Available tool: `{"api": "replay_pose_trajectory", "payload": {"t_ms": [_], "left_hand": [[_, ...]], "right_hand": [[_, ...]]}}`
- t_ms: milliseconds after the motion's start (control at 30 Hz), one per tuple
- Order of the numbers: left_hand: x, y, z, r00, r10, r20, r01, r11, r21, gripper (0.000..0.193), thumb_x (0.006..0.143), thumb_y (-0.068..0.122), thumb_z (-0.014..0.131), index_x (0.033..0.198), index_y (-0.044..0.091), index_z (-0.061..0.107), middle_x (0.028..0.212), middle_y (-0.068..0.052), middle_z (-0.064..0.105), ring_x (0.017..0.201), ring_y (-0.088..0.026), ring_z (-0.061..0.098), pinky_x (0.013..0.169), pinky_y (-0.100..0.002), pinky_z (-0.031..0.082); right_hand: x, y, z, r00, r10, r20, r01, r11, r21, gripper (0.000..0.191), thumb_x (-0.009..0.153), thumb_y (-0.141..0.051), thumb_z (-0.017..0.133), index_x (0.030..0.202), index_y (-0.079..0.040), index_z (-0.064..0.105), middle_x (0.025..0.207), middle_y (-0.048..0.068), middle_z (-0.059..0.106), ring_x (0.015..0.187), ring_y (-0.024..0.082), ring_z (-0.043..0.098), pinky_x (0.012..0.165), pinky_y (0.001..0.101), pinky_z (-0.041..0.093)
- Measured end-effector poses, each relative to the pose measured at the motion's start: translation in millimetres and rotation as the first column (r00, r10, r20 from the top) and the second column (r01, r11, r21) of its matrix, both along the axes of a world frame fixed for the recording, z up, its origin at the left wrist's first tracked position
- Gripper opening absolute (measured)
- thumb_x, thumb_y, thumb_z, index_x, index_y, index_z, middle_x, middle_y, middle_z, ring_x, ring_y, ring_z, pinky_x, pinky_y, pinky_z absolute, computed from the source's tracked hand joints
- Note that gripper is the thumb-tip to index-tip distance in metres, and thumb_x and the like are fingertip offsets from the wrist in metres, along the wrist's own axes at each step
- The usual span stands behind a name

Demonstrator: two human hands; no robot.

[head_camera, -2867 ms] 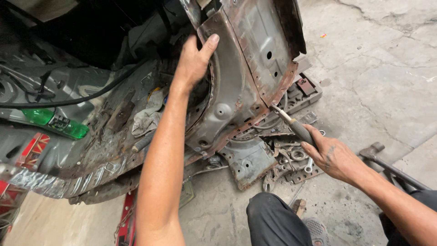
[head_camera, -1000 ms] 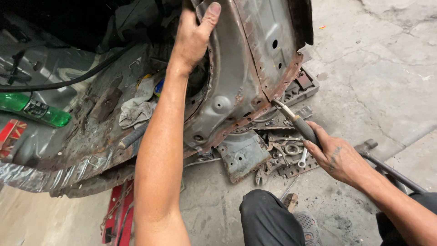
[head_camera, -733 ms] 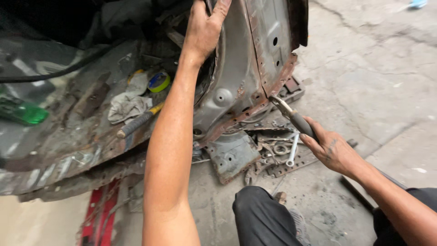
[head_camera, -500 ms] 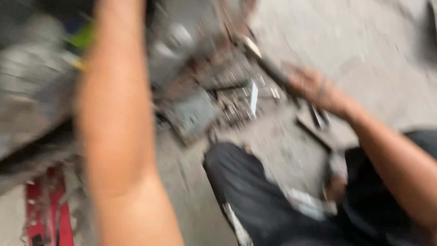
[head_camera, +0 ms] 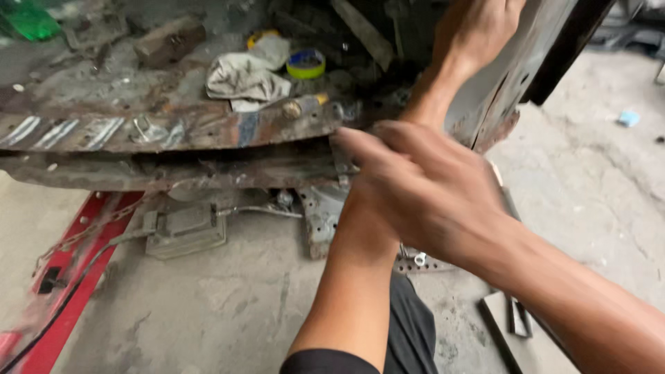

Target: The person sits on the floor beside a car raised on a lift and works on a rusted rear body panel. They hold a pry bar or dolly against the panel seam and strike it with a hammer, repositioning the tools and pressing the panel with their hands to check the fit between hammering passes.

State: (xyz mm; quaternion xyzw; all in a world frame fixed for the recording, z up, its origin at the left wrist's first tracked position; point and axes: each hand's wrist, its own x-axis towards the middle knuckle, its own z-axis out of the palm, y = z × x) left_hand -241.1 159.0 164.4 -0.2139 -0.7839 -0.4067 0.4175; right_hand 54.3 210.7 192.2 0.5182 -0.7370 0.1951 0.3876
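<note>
My left hand reaches up and grips the edge of a grey, rust-rimmed car body panel at the top. My right hand is in the middle of the view, blurred, its back toward me and its fingers pointing left at the rusted sill. I cannot tell whether it holds anything. My dark trouser knee shows below my arms.
A crumpled rag, a yellow-green tape roll and a green bottle lie on the rusty floor pan. On the concrete are a red frame with a black cable, a grey metal piece and flat tools.
The view swung down and closer to the sill. My right hand left the panel's lower edge and moved left across the middle; the metal tool it held is no longer visible. My left hand stays on the panel.
</note>
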Motion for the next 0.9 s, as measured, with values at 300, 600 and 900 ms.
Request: {"api": "replay_pose_trajectory", "payload": {"t_ms": [300,600,900], "left_hand": [[10,16,10,0.995,-0.060,0.085,0.054,0.996,0.068,0.059,0.101,0.056,0.051,0.139,0.012,0.050,0.124,-0.017,0.072,0.106,-0.041,0.072,0.085,-0.049,0.058],[19,19,16,0.991,-0.097,0.089,0.088,0.992,0.093,0.067,0.105,0.052,0.056,0.152,0.006,0.040,0.144,-0.024,0.060,0.128,-0.043,0.061,0.105,-0.045,0.049],[1,7,22,0.960,-0.186,0.210,0.188,0.982,0.012,0.098,0.100,0.055,0.062,0.158,-0.009,0.015,0.151,-0.037,0.046,0.142,-0.043,0.048,0.117,-0.041,0.038]], "right_hand": [[-93,-122,-10,0.997,-0.075,0.015,0.074,0.995,0.069,0.010,0.082,-0.017,0.066,0.074,-0.013,0.070,0.074,0.011,0.066,0.077,0.029,0.070,0.061,0.0431,0.056],[-120,-1,34,0.944,0.104,0.314,-0.009,0.957,-0.291,0.013,0.095,-0.012,0.070,0.100,-0.001,0.076,0.072,0.016,0.069,0.068,0.032,0.073,0.063,0.0410,0.057],[-22,156,14,0.859,0.262,0.441,0.141,0.706,-0.694,0.039,0.108,-0.011,0.055,0.144,0.001,0.052,0.095,0.006,0.070,0.079,0.012,0.070,0.069,0.0264,0.060]]}}
